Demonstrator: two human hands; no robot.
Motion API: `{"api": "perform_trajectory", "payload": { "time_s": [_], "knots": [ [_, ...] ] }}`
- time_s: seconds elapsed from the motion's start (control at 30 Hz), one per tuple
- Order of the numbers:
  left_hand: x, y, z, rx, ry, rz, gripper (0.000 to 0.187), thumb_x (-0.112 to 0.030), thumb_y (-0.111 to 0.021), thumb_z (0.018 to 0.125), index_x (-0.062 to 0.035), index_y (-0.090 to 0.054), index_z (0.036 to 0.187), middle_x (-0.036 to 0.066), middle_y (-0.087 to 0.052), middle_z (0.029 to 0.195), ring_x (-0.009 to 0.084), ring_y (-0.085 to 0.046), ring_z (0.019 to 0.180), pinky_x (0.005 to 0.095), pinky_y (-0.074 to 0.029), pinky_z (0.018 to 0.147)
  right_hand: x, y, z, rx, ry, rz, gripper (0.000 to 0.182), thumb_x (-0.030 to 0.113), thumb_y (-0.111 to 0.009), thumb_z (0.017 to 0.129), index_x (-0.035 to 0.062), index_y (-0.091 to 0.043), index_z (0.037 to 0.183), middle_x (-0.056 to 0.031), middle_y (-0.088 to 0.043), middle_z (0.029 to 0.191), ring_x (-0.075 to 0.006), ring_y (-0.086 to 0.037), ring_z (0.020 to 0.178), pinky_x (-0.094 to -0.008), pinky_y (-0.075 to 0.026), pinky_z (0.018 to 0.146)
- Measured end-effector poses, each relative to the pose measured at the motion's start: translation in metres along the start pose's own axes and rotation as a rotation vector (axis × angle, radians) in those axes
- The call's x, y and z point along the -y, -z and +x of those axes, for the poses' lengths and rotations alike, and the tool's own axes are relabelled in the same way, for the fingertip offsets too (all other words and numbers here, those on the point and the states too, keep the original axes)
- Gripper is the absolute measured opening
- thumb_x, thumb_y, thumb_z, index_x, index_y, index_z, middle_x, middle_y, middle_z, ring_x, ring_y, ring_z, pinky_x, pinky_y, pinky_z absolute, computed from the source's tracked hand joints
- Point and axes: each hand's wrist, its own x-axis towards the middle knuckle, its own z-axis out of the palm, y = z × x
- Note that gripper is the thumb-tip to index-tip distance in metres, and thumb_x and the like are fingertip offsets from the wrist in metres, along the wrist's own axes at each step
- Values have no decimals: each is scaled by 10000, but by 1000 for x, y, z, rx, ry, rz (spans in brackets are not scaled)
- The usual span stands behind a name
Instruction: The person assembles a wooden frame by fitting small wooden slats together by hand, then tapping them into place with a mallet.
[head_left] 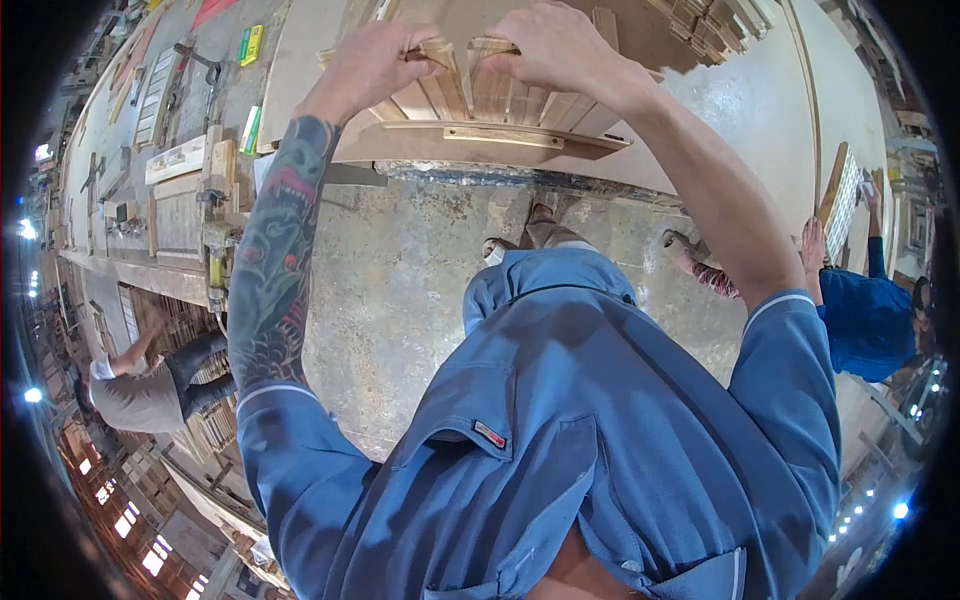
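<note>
Wooden slats [525, 100] on bench [760, 110], 12 o'clock. Left hand [375, 62] gripping slats, 11 o'clock; right hand [560, 48] likewise, 12–1. Risk: uneven pull between the 2 could skew slats, nudging crosswise strip [505, 135] off near edge.

Up from the blue shirt [620, 390], some fingers of the left hand [385, 62] and the right hand [550, 50] are tucked out of sight by the wood strips [460, 95]. The top edge cuts off a wood pile [705, 25] up and right of the shirt. The shirt's tag [489, 433] has marks too small to read. Far right of it, a person [870, 325] looks blurry.
</note>
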Motion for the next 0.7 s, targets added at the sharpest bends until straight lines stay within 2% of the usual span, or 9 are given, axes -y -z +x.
{"api": "perform_trajectory", "payload": {
  "time_s": [0.13, 0.2, 0.27, 0.3, 0.37, 0.4, 0.47, 0.6, 0.7],
  "knots": [
    [8, -6, 3, -36, -40, -31, 368, -203, -765, 826, -109, -684, 1172, 172, -679, 829, 314, -651, 733, 398, -506, 683, 10, 14, -2, 128, -81, 31, 299, 361, -694, 876, 113, -716, 1042, -97, -707, 1017, -315, -662, 994, -462, -526, 827],
    [5, -2, 3, 9, 28, -80, 343, -192, -763, 826, -98, -686, 1148, 184, -682, 850, 330, -656, 750, 405, -509, 691, 2, 15, -3, 172, -111, 41, 301, 364, -698, 870, 109, -717, 1028, -100, -708, 1003, -318, -663, 989, -462, -526, 822],
    [2, -1, 3, 11, 37, -81, 278, -206, -755, 830, -121, -692, 1087, 154, -691, 844, 339, -660, 780, 420, -507, 699, -15, 16, -10, 59, 70, 99, 268, 332, -706, 854, 95, -722, 980, -115, -708, 979, -325, -666, 965, -466, -525, 800],
    [1, -1, 3, 11, 50, -81, 214, -219, -748, 833, -144, -697, 1026, 123, -700, 838, 348, -665, 810, 435, -505, 708, -13, 27, -10, 62, 69, 100, 268, 332, -706, 854, 95, -722, 980, -115, -708, 979, -325, -666, 965, -466, -525, 800],
    [2, -2, 4, 18, 33, -47, 262, -201, -759, 823, -135, -701, 1070, 140, -701, 856, 335, -669, 793, 421, -511, 705, -4, 59, -9, 370, -103, 58, 235, 295, -722, 825, 72, -726, 899, -121, -707, 901, -323, -673, 910, -473, -520, 744],
    [2, -2, 6, 27, 10, -9, 312, -182, -770, 814, -125, -704, 1114, 156, -702, 874, 322, -673, 775, 406, -516, 703, -6, 54, -11, 368, -110, 55, 235, 295, -722, 825, 72, -726, 899, -121, -707, 901, -323, -673, 910, -473, -520, 744],
    [0, -1, 8, 25, 14, -4, 301, -193, -774, 811, -143, -709, 1101, 144, -703, 861, 322, -673, 777, 406, -515, 701, -9, 37, -11, 304, -62, 30, 279, 337, -679, 881, 93, -731, 1006, -138, -690, 988, -333, -633, 988, -454, -512, 832],
    [-1, -3, 6, 1, 76, 4, 201, -235, -753, 822, -174, -704, 1007, 87, -706, 842, 331, -664, 816, 434, -510, 707, -5, 34, -8, 383, -140, -23, 266, 313, -692, 870, 90, -729, 1009, -134, -685, 970, -325, -638, 994, -454, -515, 831],
    [2, -3, 8, 43, 63, -27, 207, -253, -758, 822, -183, -707, 1010, 85, -709, 842, 333, -664, 816, 434, -508, 706, -9, 37, -11, 406, -121, -13, 252, 304, -692, 867, 92, -732, 997, -128, -687, 961, -323, -646, 978, -459, -517, 821]
  ]
}}
